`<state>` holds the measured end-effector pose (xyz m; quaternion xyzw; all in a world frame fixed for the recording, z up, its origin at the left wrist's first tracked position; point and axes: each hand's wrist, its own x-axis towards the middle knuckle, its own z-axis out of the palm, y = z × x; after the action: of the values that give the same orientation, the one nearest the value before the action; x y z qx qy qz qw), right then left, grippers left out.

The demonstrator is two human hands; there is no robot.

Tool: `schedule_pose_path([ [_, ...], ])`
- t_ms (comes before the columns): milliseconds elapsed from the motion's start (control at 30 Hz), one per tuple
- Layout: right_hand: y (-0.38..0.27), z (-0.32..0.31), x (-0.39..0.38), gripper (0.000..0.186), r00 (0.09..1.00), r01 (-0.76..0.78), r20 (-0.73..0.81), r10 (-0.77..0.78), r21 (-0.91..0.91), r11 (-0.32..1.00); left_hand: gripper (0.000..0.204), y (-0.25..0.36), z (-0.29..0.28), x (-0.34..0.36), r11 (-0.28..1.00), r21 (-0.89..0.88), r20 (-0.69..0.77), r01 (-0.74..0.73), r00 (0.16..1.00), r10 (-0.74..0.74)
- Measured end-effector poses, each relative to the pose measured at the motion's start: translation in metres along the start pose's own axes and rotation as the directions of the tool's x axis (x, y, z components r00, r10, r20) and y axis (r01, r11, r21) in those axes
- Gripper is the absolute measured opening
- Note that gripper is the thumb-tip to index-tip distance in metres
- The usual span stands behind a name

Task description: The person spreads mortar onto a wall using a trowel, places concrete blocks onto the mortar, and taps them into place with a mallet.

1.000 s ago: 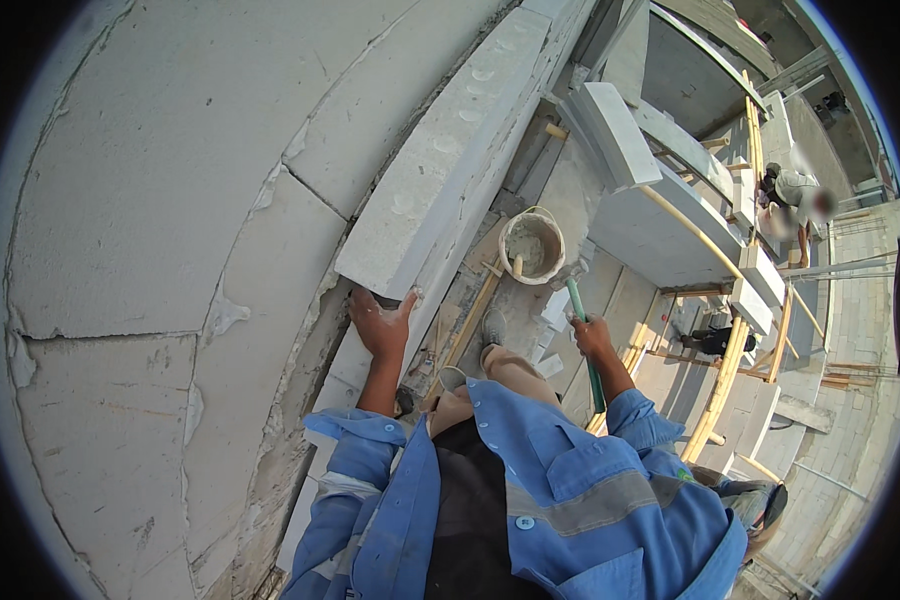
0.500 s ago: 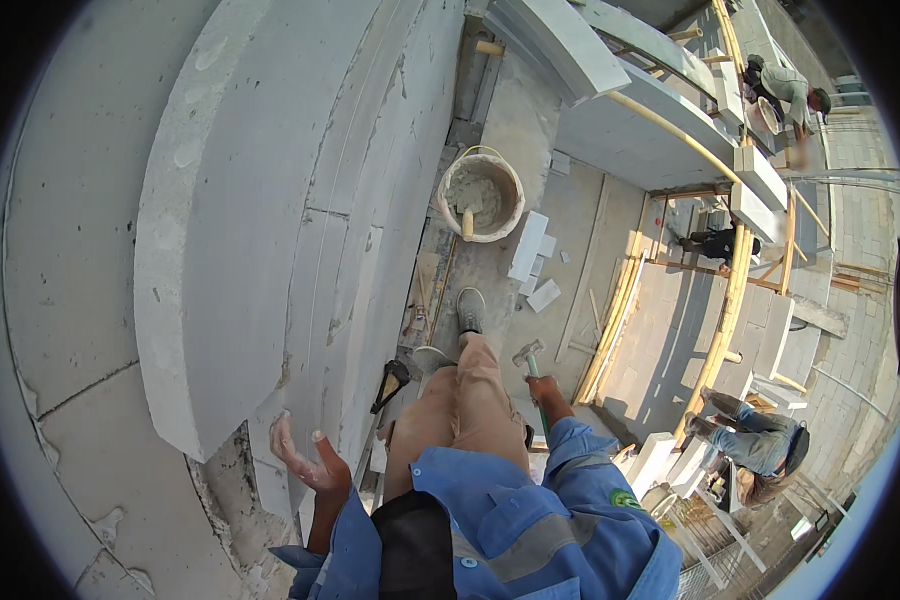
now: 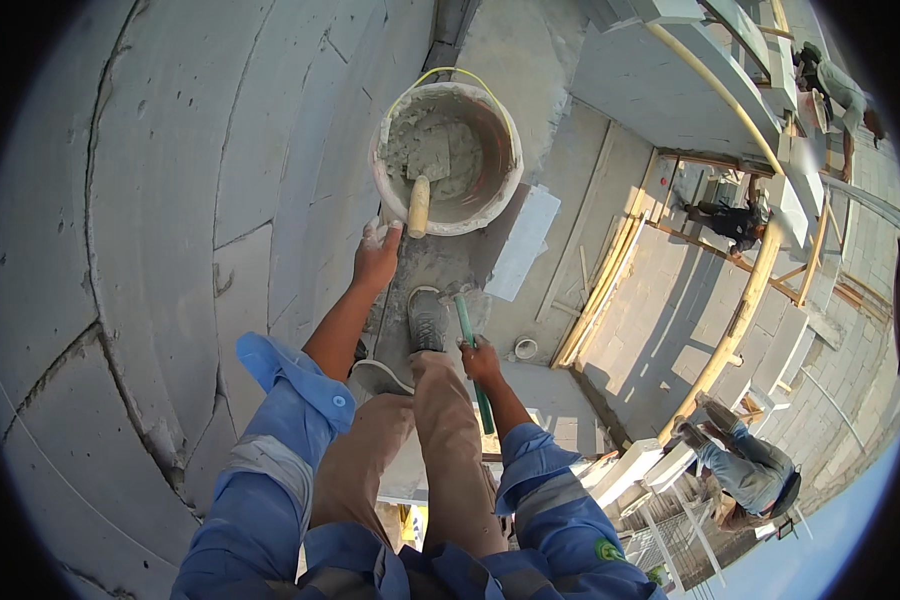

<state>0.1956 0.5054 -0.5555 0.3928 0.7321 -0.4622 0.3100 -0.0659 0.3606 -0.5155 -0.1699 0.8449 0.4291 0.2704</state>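
My right hand (image 3: 481, 362) is closed around the green handle of a hammer (image 3: 467, 325), whose metal head points away from me above my shoe. My left hand (image 3: 376, 258) is stretched forward just below the near rim of a mortar bucket (image 3: 505, 195). Its fingers look partly bent and apart, with whitish dust on them and nothing between them. Whether they touch the bucket I cannot tell. Grey mortar (image 3: 460, 150) lies in the bucket. A trowel (image 3: 419, 205) rests there, its wooden handle leaning over the near rim, close to my left fingers.
A wall of large grey blocks (image 3: 170, 150) rises along my left. White block pieces (image 3: 525, 240) lie right of the bucket. Bamboo poles (image 3: 740, 320) and timber stand further right. Three other people work there, one bent over (image 3: 750, 465) at the lower right.
My left hand has moved from beside the wall forward to the bucket. The bucket now appears nearer. My right hand keeps hold of the hammer, which has shifted left in view.
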Motion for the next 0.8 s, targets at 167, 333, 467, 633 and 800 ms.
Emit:
schedule_pose_path([
  [167, 0.083, 0.010, -0.001, 0.034, 0.971, 0.168, -0.141, -0.191, -0.159, 0.973, 0.054, -0.001, 0.044, 0.069, 0.964, -0.257, -0.035, 0.075, 0.996, -0.086],
  [333, 0.101, 0.022, -0.030, 0.034, 0.897, 0.331, -0.225, -0.380, -0.228, 0.916, 0.032, -0.029, 0.042, 0.059, 0.879, -0.441, 0.140, 0.181, 0.981, -0.132],
  [467, 0.086, 0.025, -0.029, 0.032, 0.780, 0.365, -0.346, -0.521, -0.424, 0.829, 0.027, -0.039, 0.053, 0.022, 0.885, -0.383, 0.216, 0.266, 0.957, -0.194],
  [633, 0.056, 0.033, -0.075, 0.025, 0.944, -0.325, 0.091, 0.318, 0.431, 0.842, 0.027, -0.112, 0.034, -0.036, 0.875, -0.361, 0.189, 0.324, 0.944, -0.272],
  [800, 0.119, 0.049, -0.119, 0.033, 0.912, -0.398, 0.052, 0.407, 0.352, 0.847, 0.028, -0.197, 0.018, -0.097, 0.906, -0.209, 0.195, 0.368, 0.924, -0.330],
])
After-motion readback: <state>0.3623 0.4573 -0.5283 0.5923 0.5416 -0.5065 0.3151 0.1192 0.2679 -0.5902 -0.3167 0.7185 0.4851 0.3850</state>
